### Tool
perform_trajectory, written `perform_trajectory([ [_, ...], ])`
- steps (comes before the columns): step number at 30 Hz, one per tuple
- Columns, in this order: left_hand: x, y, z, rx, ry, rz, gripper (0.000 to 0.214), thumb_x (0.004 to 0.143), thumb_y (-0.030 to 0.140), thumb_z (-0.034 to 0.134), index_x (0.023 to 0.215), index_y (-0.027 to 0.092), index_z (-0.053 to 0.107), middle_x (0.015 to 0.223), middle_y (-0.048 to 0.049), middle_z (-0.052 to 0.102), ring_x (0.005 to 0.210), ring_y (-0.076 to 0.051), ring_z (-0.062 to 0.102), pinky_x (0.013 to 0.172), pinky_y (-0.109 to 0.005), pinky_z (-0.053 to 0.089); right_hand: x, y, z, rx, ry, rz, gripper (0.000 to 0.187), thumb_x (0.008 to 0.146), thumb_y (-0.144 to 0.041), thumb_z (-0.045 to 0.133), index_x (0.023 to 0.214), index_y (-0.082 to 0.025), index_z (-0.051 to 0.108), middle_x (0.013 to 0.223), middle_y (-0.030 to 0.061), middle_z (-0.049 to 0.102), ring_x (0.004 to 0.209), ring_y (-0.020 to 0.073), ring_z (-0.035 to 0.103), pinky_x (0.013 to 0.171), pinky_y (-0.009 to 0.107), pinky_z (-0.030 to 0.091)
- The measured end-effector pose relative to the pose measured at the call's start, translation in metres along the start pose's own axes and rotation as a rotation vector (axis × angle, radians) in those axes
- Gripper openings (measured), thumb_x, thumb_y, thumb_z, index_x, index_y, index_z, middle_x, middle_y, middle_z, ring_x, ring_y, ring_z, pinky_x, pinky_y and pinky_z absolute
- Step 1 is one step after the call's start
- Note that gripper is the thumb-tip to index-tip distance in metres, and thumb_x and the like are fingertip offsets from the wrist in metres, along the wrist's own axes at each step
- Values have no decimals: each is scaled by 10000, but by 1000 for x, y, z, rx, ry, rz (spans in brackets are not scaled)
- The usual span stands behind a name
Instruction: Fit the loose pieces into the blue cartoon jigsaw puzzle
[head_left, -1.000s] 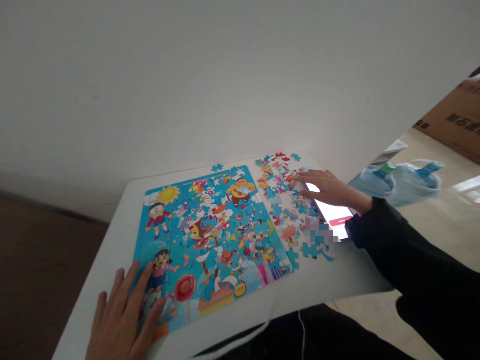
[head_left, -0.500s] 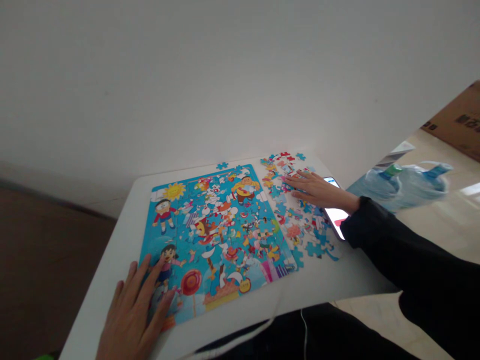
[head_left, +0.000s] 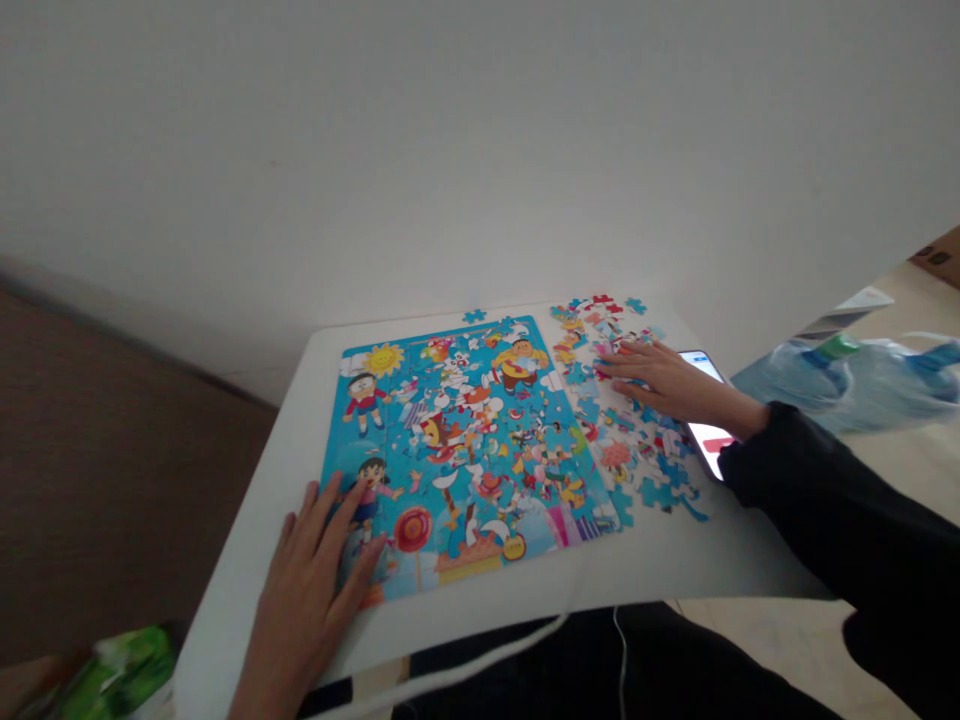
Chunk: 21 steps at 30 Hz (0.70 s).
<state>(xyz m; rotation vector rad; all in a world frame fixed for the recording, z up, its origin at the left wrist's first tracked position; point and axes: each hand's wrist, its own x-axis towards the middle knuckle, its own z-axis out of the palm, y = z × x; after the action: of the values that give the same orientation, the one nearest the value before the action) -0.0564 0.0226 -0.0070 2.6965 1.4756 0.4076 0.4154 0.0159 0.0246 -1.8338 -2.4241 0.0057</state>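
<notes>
A colourful cartoon jigsaw puzzle [head_left: 420,500] lies flat on a white table [head_left: 255,540], mostly blue with characters, a sun and a lollipop. My left hand [head_left: 315,570] rests open over its lower left edge, fingers spread beside the girl figure. To the right of the puzzle is a spread of loose jigsaw pieces [head_left: 615,455]. My right hand [head_left: 667,380] lies on these pieces, palm down with fingers stretched out, and nothing shows in its grip. Whatever lies beneath that palm is hidden. A phone [head_left: 705,440] with a lit screen sits partly under my right wrist.
One loose blue piece [head_left: 474,316] lies behind the puzzle, near the wall [head_left: 480,150]. A white cable [head_left: 480,660] crosses in front of the table. On the floor at right stand large water bottles [head_left: 877,385] and a cardboard box [head_left: 941,255]. A green package [head_left: 120,670] is at lower left.
The whole view has shifted, so the table and both hands appear further right. More of the green package shows at lower left. Both hands keep about the same places on the puzzle and pieces.
</notes>
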Motion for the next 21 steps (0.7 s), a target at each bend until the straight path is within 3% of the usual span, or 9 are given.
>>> perform_trajectory([
  [6, 0, 3, 1, -12, 5, -25, 516, 897, 407, 357, 1381, 237, 299, 1465, -81, 279, 1361, -283, 191, 1075, -509, 223, 3, 2, 1, 7, 36, -18, 444, 893, -421, 300, 1157, -232, 603, 1227, 51, 587, 1176, 281, 487, 964, 527, 375],
  [10, 1, 5, 1, -32, 6, -40, 518, 899, 418, 357, 1383, 245, 296, 1450, -82, 313, 1352, -288, 219, 1057, -525, 257, 8, 8, -6, -31, -24, -78, 456, 889, -426, 302, 1150, -209, 607, 1144, 84, 634, 1133, 277, 527, 924, 486, 433],
  [13, 1, 6, 1, -33, 18, -29, 527, 902, 423, 353, 1390, 236, 280, 1445, -92, 320, 1351, -291, 221, 1042, -535, 278, 15, 3, -13, -60, -51, -96, 446, 890, -427, 319, 1174, -212, 588, 1193, 81, 607, 1163, 286, 503, 933, 494, 431],
  [16, 1, 8, 0, -33, 13, -26, 538, 901, 427, 364, 1393, 227, 273, 1444, -100, 319, 1351, -294, 222, 1037, -535, 288, 21, -23, -21, -30, -59, -139, 462, 909, -423, 305, 1274, -217, 499, 1301, 70, 523, 1217, 278, 449, 971, 498, 402],
  [21, 2, 11, -2, -38, 4, -39, 527, 900, 433, 371, 1373, 207, 318, 1440, -117, 323, 1344, -311, 233, 1030, -539, 294, 18, -84, -24, 72, -119, -347, 528, 922, -431, 308, 1388, -184, 333, 1414, 109, 373, 1287, 264, 353, 1011, 463, 369],
])
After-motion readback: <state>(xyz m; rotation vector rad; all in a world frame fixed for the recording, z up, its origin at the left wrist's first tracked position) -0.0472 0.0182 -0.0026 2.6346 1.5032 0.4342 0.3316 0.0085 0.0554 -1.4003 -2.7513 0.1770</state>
